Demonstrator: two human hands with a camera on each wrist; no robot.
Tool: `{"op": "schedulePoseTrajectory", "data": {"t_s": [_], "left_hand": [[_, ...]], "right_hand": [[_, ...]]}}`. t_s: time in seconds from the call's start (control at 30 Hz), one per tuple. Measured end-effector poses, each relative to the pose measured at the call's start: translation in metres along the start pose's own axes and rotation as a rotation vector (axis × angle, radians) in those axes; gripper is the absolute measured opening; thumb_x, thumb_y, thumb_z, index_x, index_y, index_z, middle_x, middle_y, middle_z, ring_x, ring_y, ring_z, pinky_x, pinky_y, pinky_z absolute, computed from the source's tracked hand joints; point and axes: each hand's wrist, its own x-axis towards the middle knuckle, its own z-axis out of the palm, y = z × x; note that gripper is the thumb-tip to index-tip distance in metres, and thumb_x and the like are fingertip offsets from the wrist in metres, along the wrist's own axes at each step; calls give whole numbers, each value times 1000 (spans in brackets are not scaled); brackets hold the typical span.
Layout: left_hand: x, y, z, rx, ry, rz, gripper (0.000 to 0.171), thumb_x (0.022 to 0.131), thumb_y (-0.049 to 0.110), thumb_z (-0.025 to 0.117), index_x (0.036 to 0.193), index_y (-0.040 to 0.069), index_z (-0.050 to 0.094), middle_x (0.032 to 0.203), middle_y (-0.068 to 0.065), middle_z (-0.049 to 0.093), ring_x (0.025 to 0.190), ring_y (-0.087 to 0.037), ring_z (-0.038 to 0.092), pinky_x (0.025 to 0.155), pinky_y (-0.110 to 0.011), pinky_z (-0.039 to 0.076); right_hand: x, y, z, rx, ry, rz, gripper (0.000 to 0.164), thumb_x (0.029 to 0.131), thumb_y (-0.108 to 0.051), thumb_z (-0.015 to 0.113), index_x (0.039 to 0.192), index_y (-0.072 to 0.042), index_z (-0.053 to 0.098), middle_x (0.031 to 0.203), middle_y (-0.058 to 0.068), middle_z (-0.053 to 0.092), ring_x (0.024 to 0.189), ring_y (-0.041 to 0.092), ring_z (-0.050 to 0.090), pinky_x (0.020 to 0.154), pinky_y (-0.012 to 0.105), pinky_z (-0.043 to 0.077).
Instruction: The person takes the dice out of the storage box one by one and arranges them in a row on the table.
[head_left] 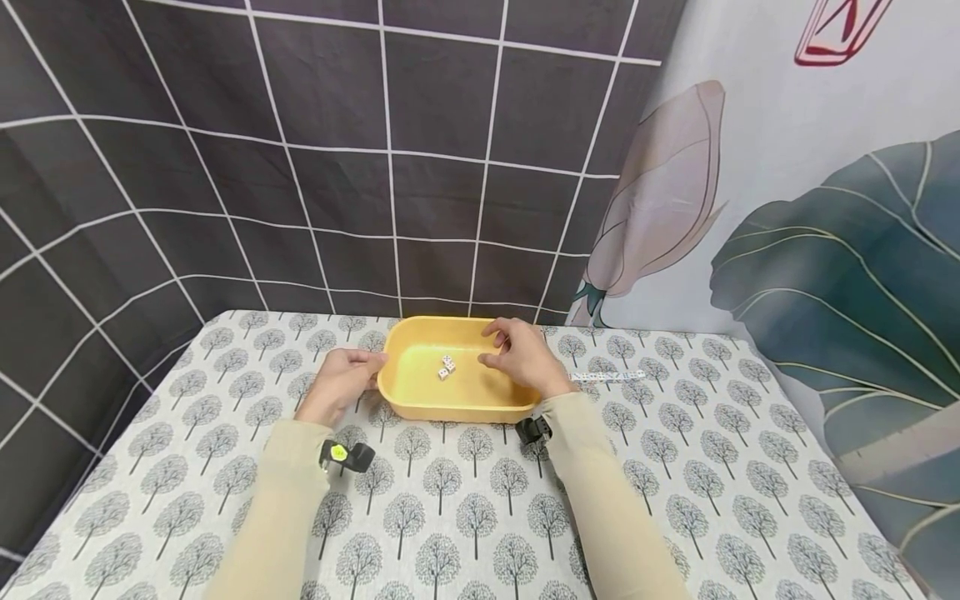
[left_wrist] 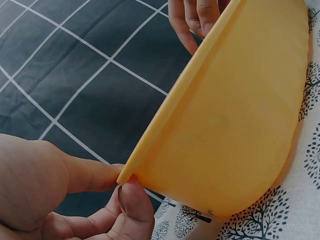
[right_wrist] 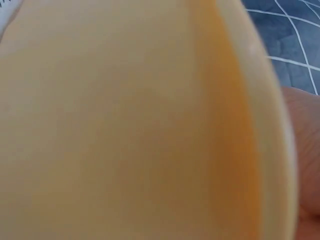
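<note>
A yellow plastic basin [head_left: 457, 413] stands on the table, with a small cluster of white dice [head_left: 447, 365] on its floor left of the middle. My left hand [head_left: 345, 379] pinches the basin's left rim; the left wrist view shows thumb and fingertip on either side of the edge. Over the right part of the basin reaches my right hand [head_left: 525, 358], thumb and fingers spread apart with nothing seen between them. In the right wrist view the basin's outer wall [right_wrist: 125, 125] fills most of the picture and hides the fingers.
Right of the basin, a row of white dice [head_left: 607, 377] lies in a line on the tree-patterned tablecloth [head_left: 435, 517]. A dark cloth with white grid lines [head_left: 337, 192] hangs behind the table, and a flower-printed cloth [head_left: 675, 292] hangs at the right.
</note>
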Motion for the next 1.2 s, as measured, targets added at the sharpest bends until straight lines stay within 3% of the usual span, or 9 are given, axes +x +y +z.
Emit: {"op": "schedulePoseTrajectory", "data": {"t_s": [0.67,0.9,1.2], "left_hand": [[0,0,0,6,3,3,39,105,23,57,132,-5,55,120,-17,64,95,-18,65,107,-41,50],[0,-1,1,2,2,8,39,105,23,57,132,-6,56,122,-18,64,96,-19,66,108,-42,50],[0,0,0,3,2,15,39,105,22,57,132,-6,56,120,-18,65,95,-19,66,108,-42,50]], "right_hand": [[2,-13,34,-25,-105,-17,48,83,-12,84,128,-9,66,98,10,64,87,19,55,78,31,49],[2,-9,41,-72,-183,-20,56,86,-13,80,139,-12,61,100,7,61,92,18,53,82,30,49],[2,-9,45,-153,-271,-31,67,89,-14,74,151,-21,50,92,5,53,89,17,47,75,29,43]]}}
